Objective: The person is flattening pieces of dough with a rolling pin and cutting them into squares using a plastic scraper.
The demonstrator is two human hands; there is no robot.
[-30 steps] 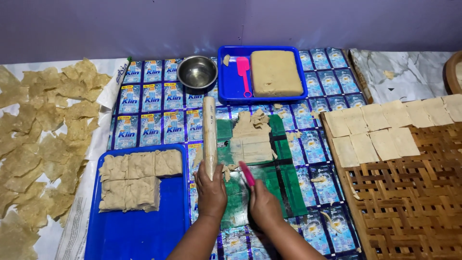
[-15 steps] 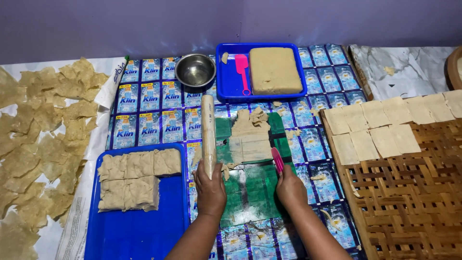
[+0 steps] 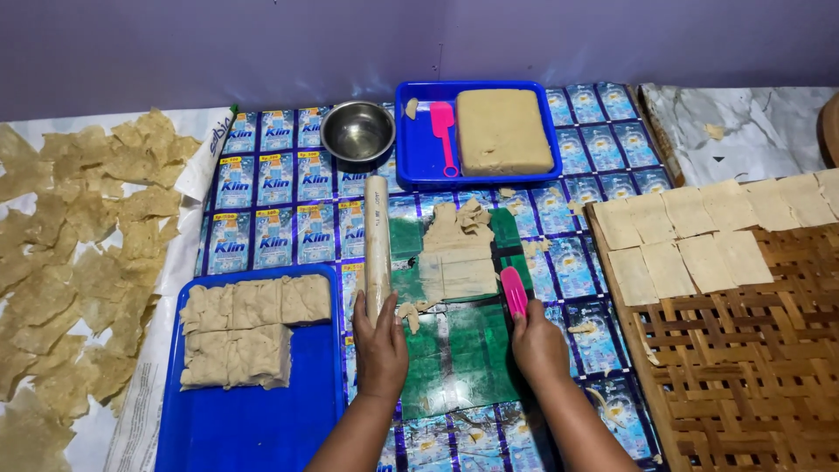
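Centrally, on the green mat (image 3: 454, 350), the left hand (image 3: 380, 336) grips the near end of a wooden rolling pin (image 3: 377, 236) lying left of the rolled dough sheet (image 3: 459, 258), while the right hand (image 3: 537, 341) clasps a pink scraper (image 3: 514, 290) at the sheet's right edge.

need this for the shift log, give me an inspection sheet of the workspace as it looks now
surface: green mat on a sheet of blue printed sachets.
job's things: rolling pin upright on the mat's left edge; thin dough sheet; pink scraper.
clutter: steel bowl; blue tray with dough block and pink spatula; second blue tray with stacked sheets; dough squares on woven rack; dried pieces at left.
hands: left hand touching the pin's near end; right hand gripping the scraper.
cables: nothing seen.
surroundings: purple wall.
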